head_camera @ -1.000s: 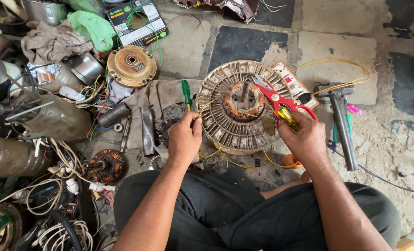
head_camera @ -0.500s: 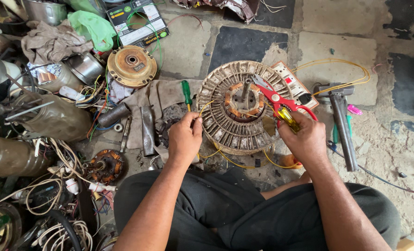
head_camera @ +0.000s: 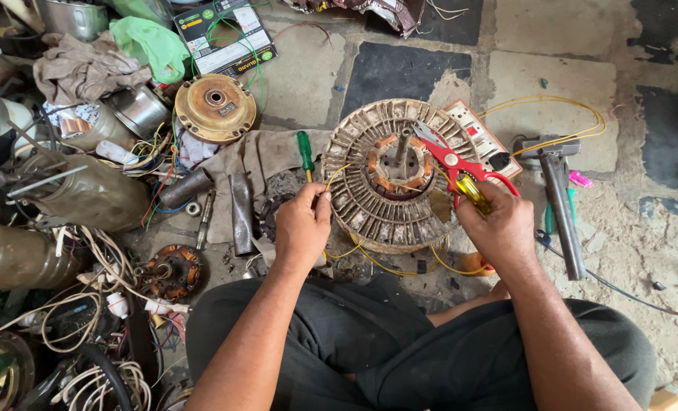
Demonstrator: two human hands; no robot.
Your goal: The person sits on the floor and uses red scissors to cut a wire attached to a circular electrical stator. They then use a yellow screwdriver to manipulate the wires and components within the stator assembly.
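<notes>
Two fists: left hand [head_camera: 302,224] (wire [head_camera: 331,176]), right hand [head_camera: 499,228] (scissors [head_camera: 449,160])

Hammer [head_camera: 561,199] right, rusty round cover [head_camera: 215,106], green screwdriver [head_camera: 305,150]

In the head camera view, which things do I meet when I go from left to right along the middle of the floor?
Rusty metal cylinder → green-handled screwdriver → left hand → round motor stator → red scissors, held in right hand → hammer.
</notes>
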